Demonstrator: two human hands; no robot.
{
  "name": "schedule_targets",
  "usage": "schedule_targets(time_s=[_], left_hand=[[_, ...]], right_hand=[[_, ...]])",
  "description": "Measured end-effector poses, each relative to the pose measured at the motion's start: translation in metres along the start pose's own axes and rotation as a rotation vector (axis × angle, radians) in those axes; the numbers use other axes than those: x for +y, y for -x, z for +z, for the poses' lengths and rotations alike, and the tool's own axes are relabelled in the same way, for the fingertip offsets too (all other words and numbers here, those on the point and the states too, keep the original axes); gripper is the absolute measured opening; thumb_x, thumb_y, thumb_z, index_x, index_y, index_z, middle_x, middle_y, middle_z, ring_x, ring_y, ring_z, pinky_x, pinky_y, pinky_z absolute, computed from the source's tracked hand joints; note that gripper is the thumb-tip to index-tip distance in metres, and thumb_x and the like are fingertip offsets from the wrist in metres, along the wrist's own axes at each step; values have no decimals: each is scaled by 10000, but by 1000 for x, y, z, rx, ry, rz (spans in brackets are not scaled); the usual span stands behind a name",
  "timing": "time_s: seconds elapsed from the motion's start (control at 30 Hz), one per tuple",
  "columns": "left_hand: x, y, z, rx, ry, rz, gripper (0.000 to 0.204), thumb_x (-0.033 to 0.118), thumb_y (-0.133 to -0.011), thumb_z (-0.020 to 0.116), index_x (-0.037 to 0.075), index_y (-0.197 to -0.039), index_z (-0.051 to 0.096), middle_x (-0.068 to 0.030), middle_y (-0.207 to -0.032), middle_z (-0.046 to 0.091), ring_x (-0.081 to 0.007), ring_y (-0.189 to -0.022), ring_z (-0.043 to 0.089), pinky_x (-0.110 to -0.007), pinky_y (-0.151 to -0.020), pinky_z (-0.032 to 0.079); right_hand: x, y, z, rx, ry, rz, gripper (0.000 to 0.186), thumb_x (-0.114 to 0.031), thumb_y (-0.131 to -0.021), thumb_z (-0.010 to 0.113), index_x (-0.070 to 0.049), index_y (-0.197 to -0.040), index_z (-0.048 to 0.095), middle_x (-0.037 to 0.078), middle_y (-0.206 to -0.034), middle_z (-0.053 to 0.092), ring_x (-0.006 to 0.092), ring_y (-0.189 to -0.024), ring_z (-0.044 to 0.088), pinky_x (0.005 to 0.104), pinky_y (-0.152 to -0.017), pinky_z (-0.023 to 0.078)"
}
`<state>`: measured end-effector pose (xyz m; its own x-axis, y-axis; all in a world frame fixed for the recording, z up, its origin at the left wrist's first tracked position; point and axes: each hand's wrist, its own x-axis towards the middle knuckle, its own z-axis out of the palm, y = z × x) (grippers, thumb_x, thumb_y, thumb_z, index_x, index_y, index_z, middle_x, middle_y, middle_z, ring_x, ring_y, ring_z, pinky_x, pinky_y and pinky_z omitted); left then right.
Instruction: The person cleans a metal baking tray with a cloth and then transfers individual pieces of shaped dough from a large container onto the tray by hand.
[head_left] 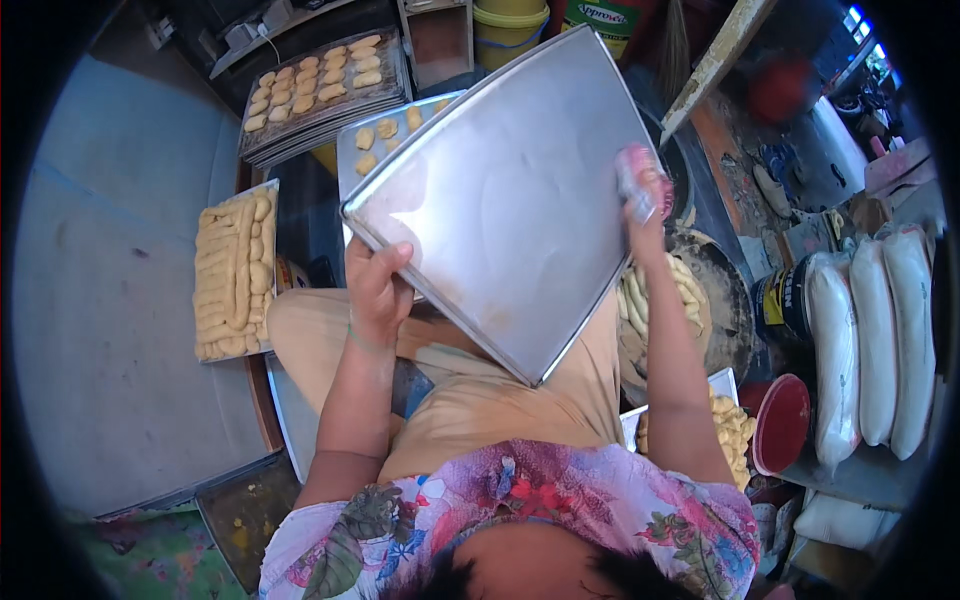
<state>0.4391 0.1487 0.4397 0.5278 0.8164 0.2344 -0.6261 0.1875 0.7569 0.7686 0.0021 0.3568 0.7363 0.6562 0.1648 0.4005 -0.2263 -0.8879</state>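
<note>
A large rectangular metal baking tray [520,200] is held tilted over my lap, its smooth face toward me. My left hand [378,292] grips its left corner, with the thumb over the rim. At the tray's right side, my right hand [652,208] is closed round a crumpled pink-and-white cloth [634,170], blurred by motion and pressed against the metal. Behind the upper left edge, another tray [350,190] with shaped dough pieces [387,128] is partly hidden. Under my right forearm lie pale dough strips [682,295] on a round surface.
Far left, browned pieces [320,80] lie on stacked trays. A tray of dough rolls [232,285] sits beside my left knee. Near my right elbow are small dough pieces [733,428] and a red round lid [781,425]. Long white packed bags [872,345] stand at right.
</note>
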Motion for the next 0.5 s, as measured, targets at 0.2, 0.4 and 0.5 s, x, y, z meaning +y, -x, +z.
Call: schedule_targets(time_s=[0.2, 0.4, 0.5], left_hand=[[6, 0, 10, 105, -12, 46, 464, 18, -772, 556, -43, -1223, 463, -141, -1142, 577, -242, -1027, 588, -345, -899, 482], [21, -2, 32, -108, -48, 68, 414, 25, -789, 574, -46, -1187, 488, -124, -1093, 587, -197, -968, 594, -320, -857, 483], [27, 3, 47, -133, -67, 88, 421, 11, -783, 592, -49, -1188, 495, -122, -1103, 591, -191, -982, 591, -316, -858, 481]], right_hand=[[78, -80, -52, 525, -361, 29, 375, -293, -941, 509, 14, -1151, 555, 127, -996, 628, 171, -931, 591, 309, -787, 473], [-184, 27, 40, 321, 88, -943, 334, -156, -857, 591, -32, -1166, 564, 132, -1076, 619, 245, -1020, 575, 407, -912, 424], [-219, 15, 56, 386, 519, -1053, 383, -116, -804, 613, -56, -1178, 558, 161, -1139, 597, 303, -1077, 548, 404, -947, 400]])
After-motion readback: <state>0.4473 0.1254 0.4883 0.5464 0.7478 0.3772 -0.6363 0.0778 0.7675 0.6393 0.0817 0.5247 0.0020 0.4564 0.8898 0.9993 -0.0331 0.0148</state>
